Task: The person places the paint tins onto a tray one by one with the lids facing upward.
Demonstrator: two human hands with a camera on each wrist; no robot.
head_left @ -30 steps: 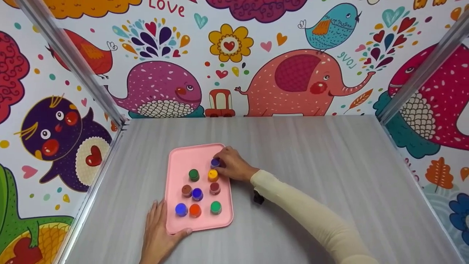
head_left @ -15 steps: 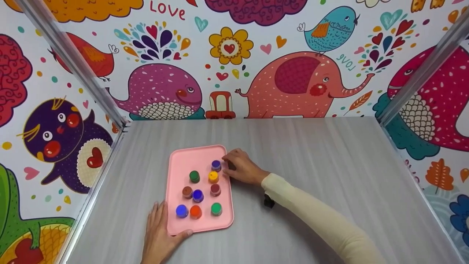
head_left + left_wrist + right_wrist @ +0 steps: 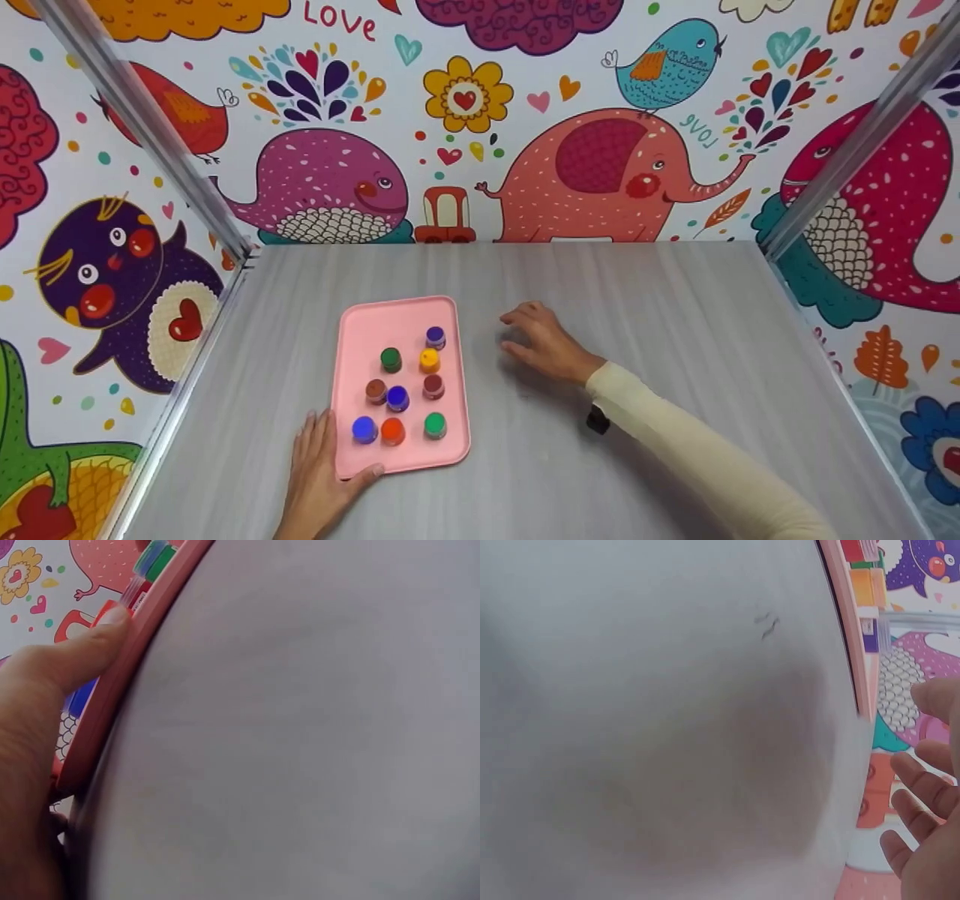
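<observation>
A pink tray (image 3: 397, 316) lies left of the table's middle, bearing several small paint jars with coloured caps. The purple jar (image 3: 436, 337) stands farthest back, with the yellow jar (image 3: 429, 361) just in front. Dark green (image 3: 391, 360), maroon, brown and blue jars fill the middle; blue, orange (image 3: 392, 431) and green ones stand near the front. My left hand (image 3: 319, 472) rests against the tray's near left corner, fingers straight along its side and thumb on the front rim. Right of the tray, my right hand (image 3: 551, 346) hovers over the table, fingers relaxed and holding nothing.
The grey wood-grain table (image 3: 637, 300) reaches back to a wall (image 3: 465, 165) printed with cartoon animals. Metal posts (image 3: 157, 142) stand at both far corners. A small dark object (image 3: 598, 419) sits under the right sleeve's cuff.
My right hand has let go of the purple jar, leaving it on the tray, and moved right, off the tray. The left hand has stayed at the corner.
</observation>
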